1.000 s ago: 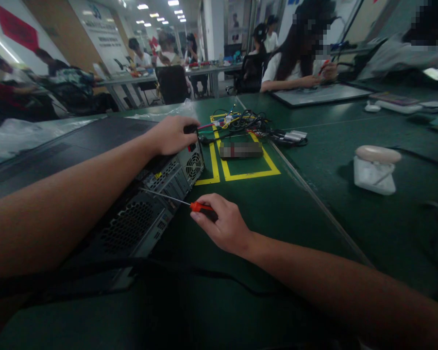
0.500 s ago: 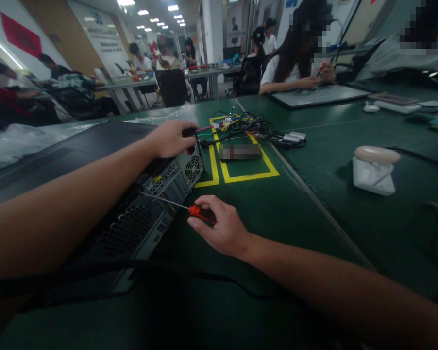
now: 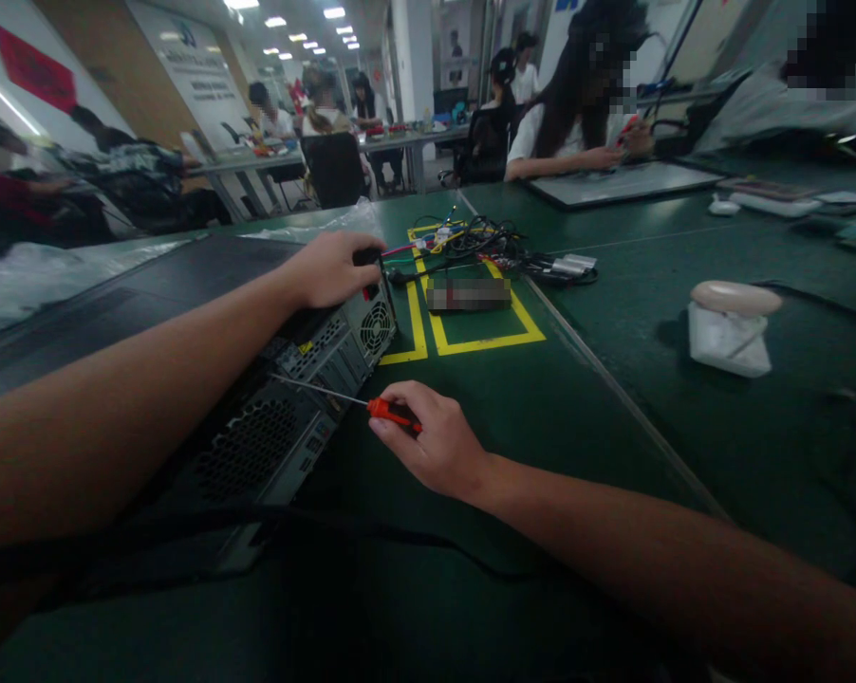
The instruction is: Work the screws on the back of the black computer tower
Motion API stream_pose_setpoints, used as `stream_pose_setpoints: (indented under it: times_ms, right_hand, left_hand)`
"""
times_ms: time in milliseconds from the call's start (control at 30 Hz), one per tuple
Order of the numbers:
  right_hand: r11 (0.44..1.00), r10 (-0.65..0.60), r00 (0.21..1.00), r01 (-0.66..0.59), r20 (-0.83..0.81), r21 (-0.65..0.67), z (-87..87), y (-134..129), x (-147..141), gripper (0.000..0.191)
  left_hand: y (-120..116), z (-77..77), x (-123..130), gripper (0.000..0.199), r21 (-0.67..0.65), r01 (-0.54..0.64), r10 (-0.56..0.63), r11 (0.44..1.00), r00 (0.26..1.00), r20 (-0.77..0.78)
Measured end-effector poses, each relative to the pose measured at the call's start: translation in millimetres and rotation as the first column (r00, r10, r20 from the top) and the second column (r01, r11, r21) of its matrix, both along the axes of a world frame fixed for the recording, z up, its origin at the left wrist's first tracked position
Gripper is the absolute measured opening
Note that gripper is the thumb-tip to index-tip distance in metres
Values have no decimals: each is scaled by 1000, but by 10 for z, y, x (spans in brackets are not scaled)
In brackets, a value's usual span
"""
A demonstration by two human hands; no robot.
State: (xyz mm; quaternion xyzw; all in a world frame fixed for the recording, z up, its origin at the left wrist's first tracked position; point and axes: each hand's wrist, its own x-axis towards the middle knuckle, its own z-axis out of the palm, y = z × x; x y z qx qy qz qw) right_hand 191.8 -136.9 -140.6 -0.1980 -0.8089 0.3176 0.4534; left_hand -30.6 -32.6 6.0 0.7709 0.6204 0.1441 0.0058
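Observation:
A black desktop computer case (image 3: 257, 436) lies on the green table, its rear panel with vents and ports facing toward the right. My left hand (image 3: 339, 272) is closed round the case's far rear corner, beside the small fan grille. In my right hand (image 3: 435, 436) is a screwdriver (image 3: 383, 408) with a red and black handle, gripped between thumb and fingers. Its long metal shaft reaches left to the upper edge of the rear panel, above the large honeycomb vent. Whether the tip sits in a screw is too small to tell.
Beyond the case lies a tangle of cables (image 3: 481, 239), near a dark box-like object (image 3: 469, 295) inside yellow tape marks (image 3: 489, 345). An open white case (image 3: 731, 340) stands to the right. Clear plastic wrap (image 3: 36, 275) lies left. Across the table, a person (image 3: 563, 133) works over a flat panel (image 3: 620, 186).
The screwdriver's handle has turned slightly in my right hand, showing more of its red part. My left hand stays on the case, which has not moved.

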Motion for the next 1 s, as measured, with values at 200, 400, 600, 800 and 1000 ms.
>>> stream_pose_setpoints:
  times_ms: [200,400,600,800,1000]
  right_hand:
    - [999,-6,1000,6,16,40,8,2,10,23]
    - [1000,16,1000,-16,20,14,28,-17,26,23]
    - [1000,6,1000,-6,-12,-14,13,-14,3,18]
    - [1000,6,1000,-7,-21,-13,32,-11,11,14]
    - [1000,-12,1000,12,13,-9,19,-12,19,18]
  left_hand:
    - [-23,9,18,60,4,25,-25,1000,1000,12]
    - [-13,20,15,68,-8,10,-10,1000,1000,-10]
    - [12,21,-2,68,-21,-13,13,1000,1000,-27]
    - [0,21,14,66,-13,-14,14,1000,999,-29]
    - [1,12,14,64,-5,5,-5,1000,1000,-28]
